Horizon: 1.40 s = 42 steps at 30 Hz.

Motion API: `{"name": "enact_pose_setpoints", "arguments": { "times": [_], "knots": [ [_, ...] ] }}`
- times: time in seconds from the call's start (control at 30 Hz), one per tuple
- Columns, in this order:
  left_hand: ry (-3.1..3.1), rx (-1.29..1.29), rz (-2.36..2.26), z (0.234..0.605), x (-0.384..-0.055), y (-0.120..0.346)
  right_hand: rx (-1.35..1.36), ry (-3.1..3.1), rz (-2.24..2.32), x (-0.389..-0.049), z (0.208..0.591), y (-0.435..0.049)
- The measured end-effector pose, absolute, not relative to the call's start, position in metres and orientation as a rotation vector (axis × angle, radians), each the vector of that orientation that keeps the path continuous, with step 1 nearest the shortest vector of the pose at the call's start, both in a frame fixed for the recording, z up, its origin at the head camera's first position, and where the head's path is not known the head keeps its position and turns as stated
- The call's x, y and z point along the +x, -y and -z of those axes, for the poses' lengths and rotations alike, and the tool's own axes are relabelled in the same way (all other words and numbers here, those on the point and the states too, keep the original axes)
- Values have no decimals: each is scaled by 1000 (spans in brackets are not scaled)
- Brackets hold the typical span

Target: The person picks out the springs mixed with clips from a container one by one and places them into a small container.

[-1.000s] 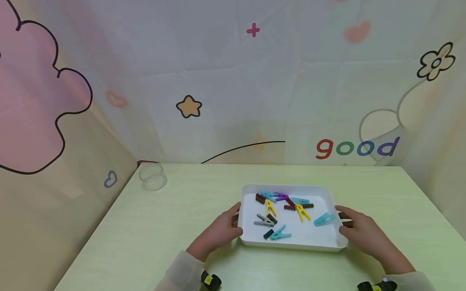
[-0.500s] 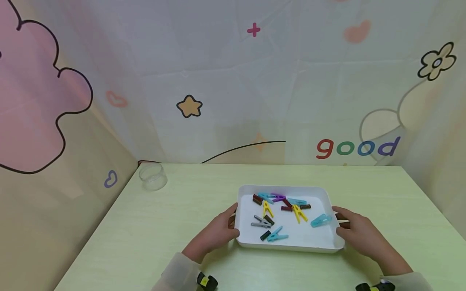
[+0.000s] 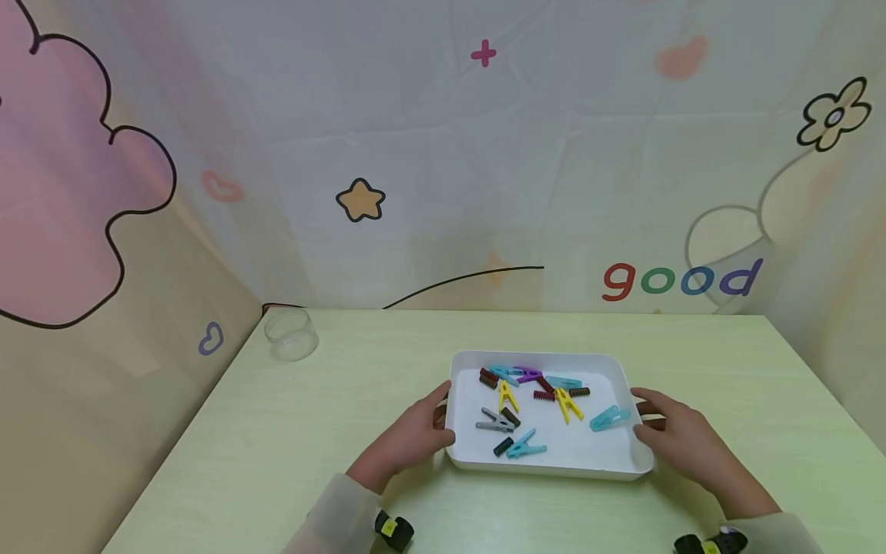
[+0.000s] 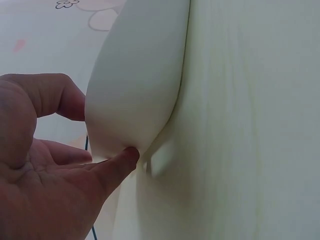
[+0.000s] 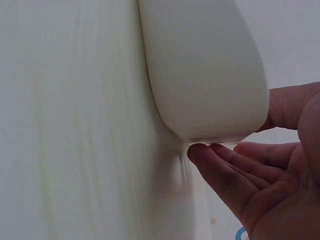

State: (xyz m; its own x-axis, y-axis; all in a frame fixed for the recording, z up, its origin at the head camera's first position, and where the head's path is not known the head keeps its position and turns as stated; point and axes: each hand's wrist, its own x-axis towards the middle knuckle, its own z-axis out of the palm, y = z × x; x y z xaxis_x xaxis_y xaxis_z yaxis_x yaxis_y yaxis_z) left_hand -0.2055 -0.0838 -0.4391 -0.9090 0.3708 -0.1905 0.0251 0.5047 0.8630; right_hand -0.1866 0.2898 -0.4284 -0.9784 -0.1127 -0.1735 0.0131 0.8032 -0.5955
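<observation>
A white rectangular tray (image 3: 547,468) lies on the table between my two hands. My left hand (image 3: 414,435) holds its left end, and my right hand (image 3: 681,440) holds its right end. In the left wrist view, fingertips (image 4: 131,154) meet the base of the tray's end wall (image 4: 135,85). Fingers (image 5: 200,154) of the right hand touch the opposite end wall (image 5: 210,75) likewise. Inside the tray lie light-blue clips (image 3: 526,446), two yellow clips (image 3: 569,405), a purple clip (image 3: 529,375) and a grey clip (image 3: 494,422). Several small ridged, coil-like pieces (image 3: 503,446), dark red and black, lie among them.
A clear round container (image 3: 291,338) stands at the table's back left corner. Behind the table (image 3: 346,369) hangs a printed cloth (image 3: 429,154) with a star, a flower and the word "good". More cloth runs along both sides.
Both hands have shifted the tray slightly to the left, mostly in the first half second. The clips and coil-like pieces have moved along with it.
</observation>
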Motion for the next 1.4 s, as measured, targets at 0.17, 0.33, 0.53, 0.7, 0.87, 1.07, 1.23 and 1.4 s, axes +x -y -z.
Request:
{"name": "enact_pose_setpoints", "arguments": {
  "times": [0.17, 0.33, 0.53, 0.7, 0.87, 1.07, 1.23, 1.4],
  "knots": [
    [-2441, 322, -1323, 439, -212, 82, -60, -2761, 940, -193, 430, -290],
    [-2463, 300, -1308, 439, -217, 79, -60, -2755, 961, -198, 431, -289],
    [-2468, 256, -1302, 435, -219, 77, -55, -2737, 976, -201, 430, -287],
    [-2460, 247, -1307, 435, -219, 77, -54, -2742, 975, -201, 432, -287],
    [-2448, 244, -1317, 436, -219, 78, -44, -2737, 964, -201, 433, -286],
    [-2439, 287, -1373, 437, -220, 84, -40, -2734, 969, -200, 432, -286],
    [-2452, 285, -1408, 437, -222, 92, -34, -2728, 962, -200, 433, -287],
    [-2471, 240, -1422, 437, -225, 103, -37, -2730, 961, -201, 434, -287]
  ]
}}
